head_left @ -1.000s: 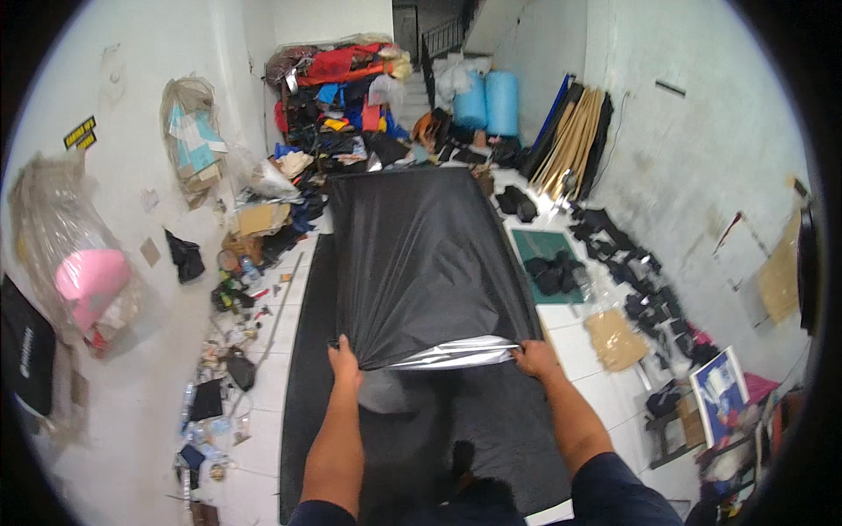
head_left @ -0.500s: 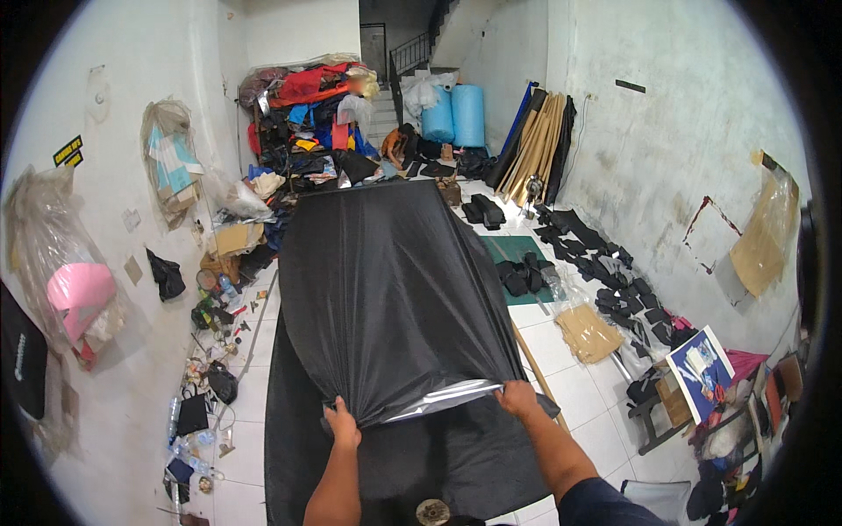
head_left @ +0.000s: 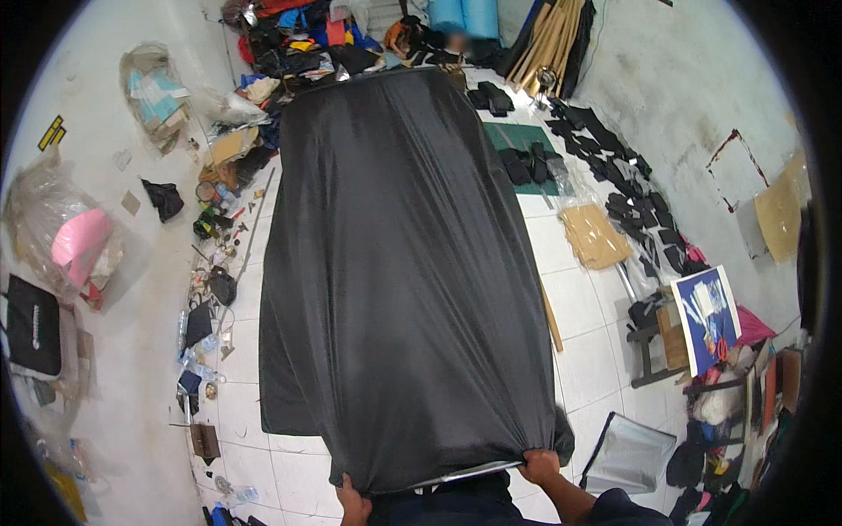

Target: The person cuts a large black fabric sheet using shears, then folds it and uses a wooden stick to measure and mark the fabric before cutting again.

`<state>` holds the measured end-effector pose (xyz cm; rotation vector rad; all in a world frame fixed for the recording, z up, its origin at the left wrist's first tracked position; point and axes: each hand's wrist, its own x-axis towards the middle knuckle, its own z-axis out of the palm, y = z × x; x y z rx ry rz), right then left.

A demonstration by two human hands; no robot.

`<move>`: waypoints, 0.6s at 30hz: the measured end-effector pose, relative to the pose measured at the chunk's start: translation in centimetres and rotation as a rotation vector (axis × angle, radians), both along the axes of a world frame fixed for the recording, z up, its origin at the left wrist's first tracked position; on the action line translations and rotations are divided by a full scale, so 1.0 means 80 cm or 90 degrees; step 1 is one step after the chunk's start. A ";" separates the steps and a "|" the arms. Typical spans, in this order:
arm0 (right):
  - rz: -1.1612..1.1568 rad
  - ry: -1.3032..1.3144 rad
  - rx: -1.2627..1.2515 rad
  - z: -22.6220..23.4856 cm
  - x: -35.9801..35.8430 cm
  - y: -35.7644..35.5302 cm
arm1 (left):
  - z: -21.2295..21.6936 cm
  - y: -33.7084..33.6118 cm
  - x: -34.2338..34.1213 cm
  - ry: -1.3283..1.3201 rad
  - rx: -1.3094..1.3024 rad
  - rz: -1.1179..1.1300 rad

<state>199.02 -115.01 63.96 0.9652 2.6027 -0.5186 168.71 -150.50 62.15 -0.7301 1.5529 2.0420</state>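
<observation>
Black sheet [head_left: 403, 280] partly hides the 2 hands [head_left: 540, 465].

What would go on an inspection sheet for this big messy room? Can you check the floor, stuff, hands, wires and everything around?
Surface: white tiled floor, partly covered by the sheet.
Things being handled: black sheet, creased lengthwise, with a silvery strip showing at its near edge.
Clutter: black pieces along the right; green mat with more black pieces on it; black bag and small loose items along the left.
Hands: left hand and right hand both grip the sheet's near edge.
Cables: thin line on the right wall, perhaps a cord.
Surroundings: light walls; leaning tan rolls and blue rolls at the far end.
</observation>
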 end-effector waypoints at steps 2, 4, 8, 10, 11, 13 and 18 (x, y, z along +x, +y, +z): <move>-0.031 -0.080 -0.025 -0.008 0.027 0.010 | 0.040 0.030 0.016 -0.092 -0.039 0.005; -0.073 -0.099 -0.031 0.002 0.009 0.021 | 0.048 0.043 0.002 -0.063 -0.045 0.032; -0.045 0.089 0.054 0.006 0.001 0.029 | 0.011 0.043 0.004 0.023 0.014 0.077; -0.032 0.097 0.104 0.010 0.003 0.034 | 0.029 0.054 -0.012 -0.079 -0.020 0.136; -0.027 0.121 0.110 0.011 -0.003 0.036 | 0.032 0.049 -0.022 -0.042 -0.063 0.088; -0.019 0.148 0.127 0.015 -0.013 0.043 | 0.014 0.043 -0.045 0.026 -0.146 -0.011; -0.048 0.257 0.170 0.034 -0.055 0.043 | -0.031 0.022 -0.074 -0.051 -0.174 0.024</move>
